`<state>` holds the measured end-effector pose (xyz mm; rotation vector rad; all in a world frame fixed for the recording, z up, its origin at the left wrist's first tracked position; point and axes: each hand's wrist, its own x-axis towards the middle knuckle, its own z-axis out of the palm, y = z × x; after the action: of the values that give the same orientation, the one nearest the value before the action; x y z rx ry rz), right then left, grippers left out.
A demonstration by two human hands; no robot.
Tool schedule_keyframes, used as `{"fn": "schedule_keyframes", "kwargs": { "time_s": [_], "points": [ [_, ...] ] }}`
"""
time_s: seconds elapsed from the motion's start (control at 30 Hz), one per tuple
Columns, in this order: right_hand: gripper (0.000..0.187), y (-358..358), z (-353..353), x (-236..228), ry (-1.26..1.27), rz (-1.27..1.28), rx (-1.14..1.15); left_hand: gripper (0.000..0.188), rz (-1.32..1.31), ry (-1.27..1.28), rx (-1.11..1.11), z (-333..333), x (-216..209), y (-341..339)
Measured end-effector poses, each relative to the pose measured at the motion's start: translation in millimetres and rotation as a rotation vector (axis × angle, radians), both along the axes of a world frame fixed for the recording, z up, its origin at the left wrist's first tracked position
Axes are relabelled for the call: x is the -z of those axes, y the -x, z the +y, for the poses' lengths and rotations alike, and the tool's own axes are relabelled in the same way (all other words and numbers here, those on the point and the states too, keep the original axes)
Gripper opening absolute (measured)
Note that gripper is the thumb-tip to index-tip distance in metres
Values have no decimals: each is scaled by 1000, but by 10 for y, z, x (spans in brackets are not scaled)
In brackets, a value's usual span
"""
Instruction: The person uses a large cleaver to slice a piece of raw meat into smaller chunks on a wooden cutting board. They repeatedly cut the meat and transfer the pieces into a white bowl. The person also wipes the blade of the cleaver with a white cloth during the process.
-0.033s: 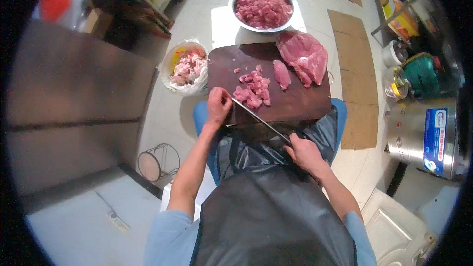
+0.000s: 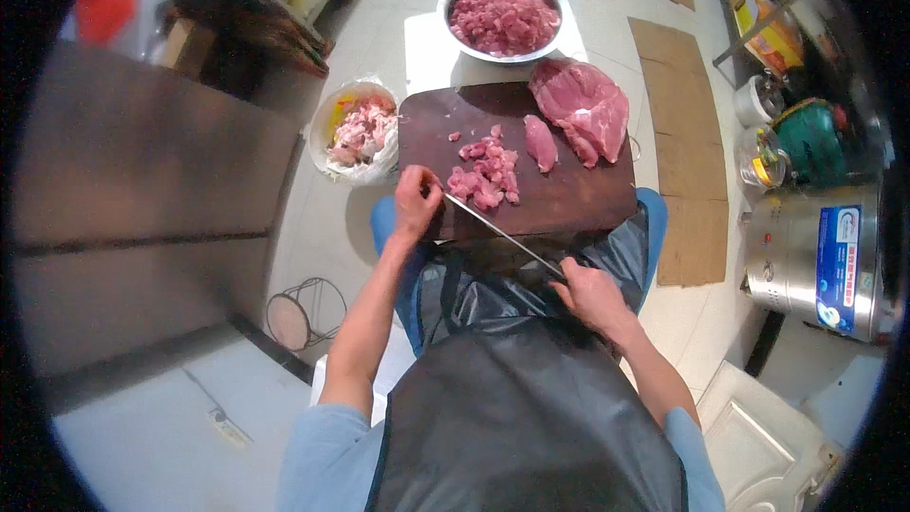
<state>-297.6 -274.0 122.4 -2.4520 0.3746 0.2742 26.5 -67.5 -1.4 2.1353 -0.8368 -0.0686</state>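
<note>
My right hand is wrapped round the handle of a long thin knife, low at the near edge of the dark cutting board. Its blade slants up and left, the tip close to my left hand. That hand is curled with fingertips pinched together at the board's near left corner; whatever is between them is hidden. Small diced pieces of raw meat lie in a loose heap just beyond the blade. To their right rest a strip of meat and a large raw chunk at the far right corner.
Beyond the board stands a metal bowl heaped with cut meat. A lined bucket of pale scraps is on the left. Flattened cardboard covers floor at the right, beside a steel cylinder-shaped appliance. A small round stool sits lower left.
</note>
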Motion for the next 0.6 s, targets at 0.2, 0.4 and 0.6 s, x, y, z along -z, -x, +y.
{"fn": "schedule_keyframes", "kwargs": {
  "time_s": [0.2,0.4,0.6],
  "points": [
    [18,108,-180,-139,328,-267,-84,17,192,137,65,-301,-839,-225],
    [8,-250,-221,-149,538,-360,-180,20,72,-120,649,-703,-1251,239],
    [16,116,-428,-289,483,-285,-80,18,236,-244,414,-425,-710,-110]
  ]
}}
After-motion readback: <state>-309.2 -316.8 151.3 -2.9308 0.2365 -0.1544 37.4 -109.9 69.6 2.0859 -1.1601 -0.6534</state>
